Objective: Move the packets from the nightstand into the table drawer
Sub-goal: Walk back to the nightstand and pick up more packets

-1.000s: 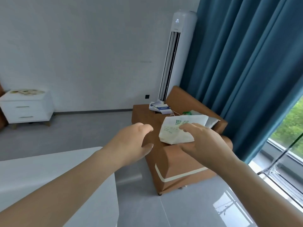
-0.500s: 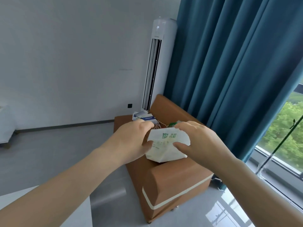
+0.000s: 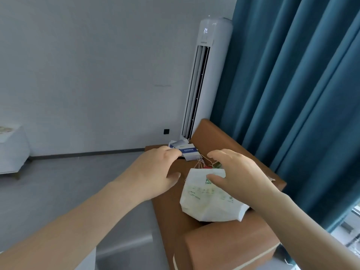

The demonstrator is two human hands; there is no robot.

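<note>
The white packet [image 3: 206, 201] lay on the brown sofa [image 3: 229, 242] at five o'clock, seemingly light, soft and crinkly, best pinched at its top edge; right hand [image 3: 239, 172] over it, left hand [image 3: 155, 172] at ten o'clock, fingers spread, holding nothing

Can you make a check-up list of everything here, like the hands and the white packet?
Surface: brown sofa; the white packet lies on its seat.
Job's things: white packet has green print; no drawer in view.
Clutter: blue and white boxes at the sofa's far end.
Hands: left hand open near the boxes; right hand open, thumb touching the packet.
Cables: nothing seen; only thin strings by the packet.
Surroundings: white air conditioner, teal curtain, white cabinet far left.
</note>
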